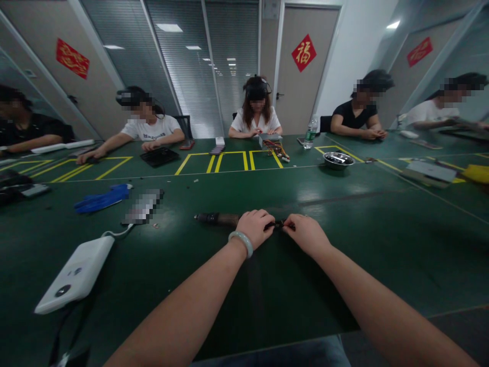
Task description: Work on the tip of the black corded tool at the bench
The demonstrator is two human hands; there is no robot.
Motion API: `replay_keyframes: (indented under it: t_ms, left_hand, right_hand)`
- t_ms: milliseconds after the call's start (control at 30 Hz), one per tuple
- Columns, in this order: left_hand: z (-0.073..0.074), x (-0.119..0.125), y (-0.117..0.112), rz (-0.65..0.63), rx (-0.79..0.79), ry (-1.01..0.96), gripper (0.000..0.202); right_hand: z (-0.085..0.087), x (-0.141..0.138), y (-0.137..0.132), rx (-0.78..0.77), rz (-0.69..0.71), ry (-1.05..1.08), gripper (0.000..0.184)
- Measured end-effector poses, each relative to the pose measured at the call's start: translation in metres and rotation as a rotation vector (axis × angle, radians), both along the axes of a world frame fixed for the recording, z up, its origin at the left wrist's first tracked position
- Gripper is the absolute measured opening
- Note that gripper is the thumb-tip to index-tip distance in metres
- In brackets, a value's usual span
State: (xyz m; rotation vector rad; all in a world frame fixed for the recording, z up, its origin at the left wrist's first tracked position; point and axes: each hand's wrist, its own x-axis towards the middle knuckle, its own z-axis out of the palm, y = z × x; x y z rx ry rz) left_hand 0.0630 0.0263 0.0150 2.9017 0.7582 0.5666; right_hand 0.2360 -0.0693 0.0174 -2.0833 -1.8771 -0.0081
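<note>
A long, dark, rod-like tool (219,219) lies sideways on the green table, with a narrow tip at its left end and a brownish-grey barrel. My left hand (255,227), a pale bangle on its wrist, is closed over the barrel's right part and hides much of it. At the tool's right end is a small dark piece (279,224) with tiny bright spots. The fingertips of my right hand (307,233) pinch this end, close beside my left fingers. Whether the small piece is joined to the barrel I cannot tell.
Left of my hands lie a blue glove-like item (103,199), a phone (144,206) and a white power bank (78,272) cabled to it. Across the green table (344,306) stand a metal bowl (338,160) and a water bottle (310,133). Several people sit opposite.
</note>
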Motion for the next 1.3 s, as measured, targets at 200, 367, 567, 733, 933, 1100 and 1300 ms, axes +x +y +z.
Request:
replay_keyframes:
  t_ms: [200, 367, 567, 733, 933, 1100, 1300]
  left_hand:
    - [-0.002, -0.001, 0.003, -0.039, -0.002, -0.015, 0.017]
    - [-0.004, -0.001, 0.004, -0.046, 0.013, -0.023, 0.015]
    - [-0.006, -0.001, 0.006, -0.066, 0.029, -0.042, 0.014]
    - [-0.006, 0.000, 0.007, -0.066, 0.027, -0.038, 0.012]
    - [-0.006, 0.000, 0.006, -0.054, 0.030, -0.025, 0.011]
    - [-0.006, 0.000, 0.006, -0.056, 0.036, -0.022, 0.011]
    - [-0.007, -0.002, 0.004, -0.058, 0.026, -0.036, 0.015]
  right_hand:
    - [-0.001, -0.004, -0.001, 0.041, 0.063, -0.041, 0.007]
    - [0.001, -0.004, -0.001, 0.072, 0.098, -0.060, 0.006]
    - [-0.003, -0.003, -0.001, 0.084, 0.085, -0.023, 0.007]
    - [-0.009, -0.001, 0.002, 0.076, 0.067, 0.000, 0.008]
    - [-0.011, -0.002, 0.006, 0.141, 0.107, -0.050, 0.005]
    - [-0.017, -0.006, 0.012, 0.088, 0.118, -0.120, 0.003]
    - [-0.020, -0.010, 0.016, 0.067, 0.093, -0.189, 0.005]
